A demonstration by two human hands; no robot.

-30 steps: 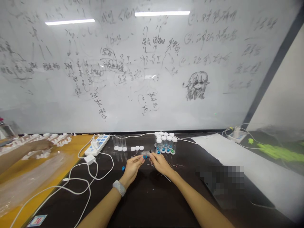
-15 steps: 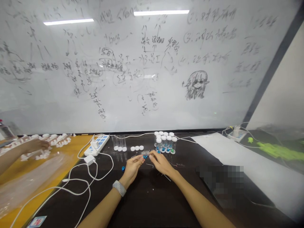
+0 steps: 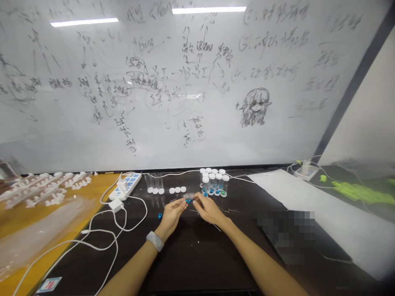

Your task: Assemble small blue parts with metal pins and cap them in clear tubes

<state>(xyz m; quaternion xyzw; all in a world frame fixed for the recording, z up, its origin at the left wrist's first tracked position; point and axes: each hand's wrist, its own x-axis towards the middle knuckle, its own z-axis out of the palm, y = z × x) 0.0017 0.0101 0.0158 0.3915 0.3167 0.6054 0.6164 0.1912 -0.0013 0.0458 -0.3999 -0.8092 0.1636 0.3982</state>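
Observation:
Near the middle of the dark table, my left hand (image 3: 171, 214) pinches a small shiny blue ball-like piece (image 3: 188, 201) between thumb and fingertips. My right hand (image 3: 210, 209) is closed close beside it, its fingertips pressed together at the piece's right side; what they grip is too small to make out. A clear, crinkled-looking item (image 3: 188, 196) lies just behind the fingertips. Left of my left hand rests another shiny blue ball (image 3: 159, 216). Thin bent wires (image 3: 217, 227) lie around my right hand.
Capped clear tubes (image 3: 214, 181) with blue and green pieces stand behind my right hand. Three clear tubes (image 3: 154, 183) and three white caps (image 3: 177, 190) are further left. White cables (image 3: 115, 230), a power strip (image 3: 126, 187), white plastic parts (image 3: 46, 187), a blurred dark object (image 3: 286, 236) and white sheet (image 3: 308, 197) flank them.
The other person's hand at the far left has gone out of view. My hands stay together around the blue piece, with only slight finger movement. The view has shifted a little.

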